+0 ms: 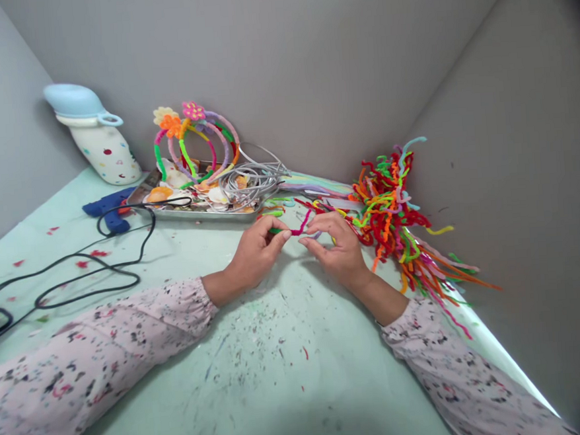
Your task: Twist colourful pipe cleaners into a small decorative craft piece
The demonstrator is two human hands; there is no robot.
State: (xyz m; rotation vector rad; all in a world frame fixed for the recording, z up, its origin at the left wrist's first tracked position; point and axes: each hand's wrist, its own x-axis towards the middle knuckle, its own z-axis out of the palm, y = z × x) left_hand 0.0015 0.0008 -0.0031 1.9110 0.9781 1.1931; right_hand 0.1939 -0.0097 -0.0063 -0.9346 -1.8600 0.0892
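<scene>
The left hand and right hand pinch one fuzzy magenta pipe cleaner between their fingertips, just beside one tangled heap of multicoloured pipe cleaners.

Chenille stems fuzzy, matt, rough; far tray glossy metal; left glue gun smooth blue plastic; sleeve soft printed cloth.

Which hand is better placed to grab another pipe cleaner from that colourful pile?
Probably the right hand: it sits beside the pile of pipe cleaners, while the left hand is farther off. Both are pinching the pink and green pipe cleaner.
</scene>
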